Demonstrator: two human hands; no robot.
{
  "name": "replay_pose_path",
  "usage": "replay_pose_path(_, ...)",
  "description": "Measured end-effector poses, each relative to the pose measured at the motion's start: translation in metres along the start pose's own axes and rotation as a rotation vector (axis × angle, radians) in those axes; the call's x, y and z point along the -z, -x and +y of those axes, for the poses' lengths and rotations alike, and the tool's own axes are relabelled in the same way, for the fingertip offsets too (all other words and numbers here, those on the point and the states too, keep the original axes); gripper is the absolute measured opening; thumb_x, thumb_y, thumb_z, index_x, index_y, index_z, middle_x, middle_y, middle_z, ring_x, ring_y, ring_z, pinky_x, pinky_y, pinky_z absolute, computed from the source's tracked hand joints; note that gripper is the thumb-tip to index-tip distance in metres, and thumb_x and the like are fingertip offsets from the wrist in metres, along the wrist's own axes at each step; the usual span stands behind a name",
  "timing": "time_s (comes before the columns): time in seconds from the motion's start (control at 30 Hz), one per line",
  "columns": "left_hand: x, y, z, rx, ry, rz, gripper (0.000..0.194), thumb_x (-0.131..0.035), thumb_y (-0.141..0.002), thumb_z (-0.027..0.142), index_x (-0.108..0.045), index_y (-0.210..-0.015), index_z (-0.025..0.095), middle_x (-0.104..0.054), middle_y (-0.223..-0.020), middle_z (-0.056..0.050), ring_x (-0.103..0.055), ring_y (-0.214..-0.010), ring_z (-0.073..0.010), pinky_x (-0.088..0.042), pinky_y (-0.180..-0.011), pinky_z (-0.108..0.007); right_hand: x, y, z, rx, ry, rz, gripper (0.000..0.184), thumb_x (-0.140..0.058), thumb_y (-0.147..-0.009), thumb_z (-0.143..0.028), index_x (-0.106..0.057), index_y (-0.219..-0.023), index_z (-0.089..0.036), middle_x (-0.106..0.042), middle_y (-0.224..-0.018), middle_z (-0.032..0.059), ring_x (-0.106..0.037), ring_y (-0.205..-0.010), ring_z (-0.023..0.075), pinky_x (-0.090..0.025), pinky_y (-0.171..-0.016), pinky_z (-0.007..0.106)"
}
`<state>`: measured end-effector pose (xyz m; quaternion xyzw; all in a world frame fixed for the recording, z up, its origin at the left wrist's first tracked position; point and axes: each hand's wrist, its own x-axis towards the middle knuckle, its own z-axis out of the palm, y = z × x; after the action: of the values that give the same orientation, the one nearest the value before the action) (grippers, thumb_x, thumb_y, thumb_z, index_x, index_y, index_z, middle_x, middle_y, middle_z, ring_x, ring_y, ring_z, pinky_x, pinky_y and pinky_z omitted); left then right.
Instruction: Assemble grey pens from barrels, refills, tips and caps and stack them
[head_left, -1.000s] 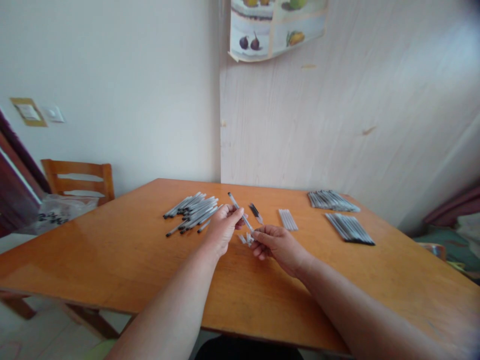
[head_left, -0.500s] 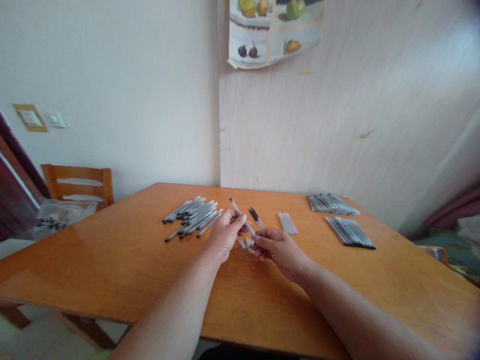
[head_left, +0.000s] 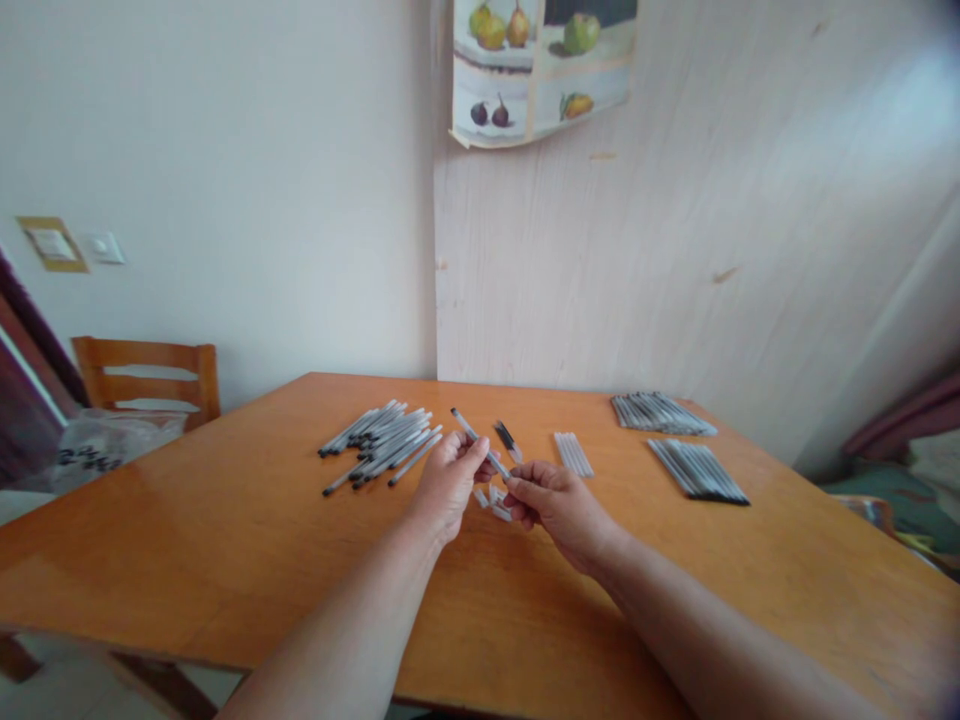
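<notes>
Between my two hands is one pen (head_left: 464, 424), tilted, with its dark end up and to the left. My left hand (head_left: 452, 478) pinches the pen's barrel between thumb and fingers. At the lower end, my right hand (head_left: 551, 497) is closed on the tip; the fingers hide what sits there. Several small whitish pieces (head_left: 495, 504) lie on the table just below my hands. Beyond them is a little group of black-and-clear thin parts (head_left: 508, 440). A row of clear tubes (head_left: 574, 454) lies to the right of it.
The wooden table (head_left: 225, 540) carries a loose heap of pens (head_left: 382, 440) on the left. Two flat bundles of pens, a nearer one (head_left: 697, 470) and a farther one (head_left: 664, 413), lie on the right. A chair (head_left: 150, 370) with a plastic bag (head_left: 112, 445) stands at the left.
The camera view has tilted up slightly, so everything sits a little lower. Both hands keep hold of the pen in nearly the same pose.
</notes>
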<state>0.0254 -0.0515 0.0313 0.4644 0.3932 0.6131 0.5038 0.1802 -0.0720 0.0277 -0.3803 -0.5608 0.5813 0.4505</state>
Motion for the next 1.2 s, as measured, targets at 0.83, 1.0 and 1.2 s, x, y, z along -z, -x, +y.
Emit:
replay_pose_path(0.83,0.007,-0.008,-0.005,-0.061,0.06,0.04,0.032,-0.071,-0.077,0.045,-0.06,-0.085,0.016,-0.068,-0.081,-0.005,-0.064,-0.073,-0.0142,-0.049,-0.07,-0.027,0.012,-0.009,-0.002,0.066,0.18,0.072,0.015,-0.061,-0.078,-0.03,-0.056,-0.081,-0.017,-0.057,-0.063,-0.0028,-0.049,-0.051,0.0082,-0.038,-0.048,0.022)
replay_pose_path(1.0,0.012,-0.012,0.0,-0.081,0.127,0.109,0.035,-0.077,-0.07,0.039,-0.059,-0.089,0.016,-0.068,-0.083,-0.004,-0.064,-0.071,-0.0131,-0.048,-0.066,-0.025,0.017,-0.011,-0.001,0.08,0.228,0.12,0.014,-0.061,-0.078,-0.029,-0.057,-0.082,-0.016,-0.056,-0.063,-0.0033,-0.049,-0.051,0.0082,-0.039,-0.049,0.022)
replay_pose_path(1.2,0.015,-0.013,0.004,-0.082,0.163,0.128,0.038,-0.079,-0.067,0.037,-0.058,-0.091,0.017,-0.067,-0.077,-0.002,-0.064,-0.069,-0.0132,-0.048,-0.064,-0.024,0.02,-0.012,-0.002,0.097,0.212,0.152,0.016,-0.063,-0.075,-0.029,-0.057,-0.083,-0.016,-0.057,-0.064,-0.0026,-0.053,-0.054,0.0097,-0.041,-0.05,0.023)
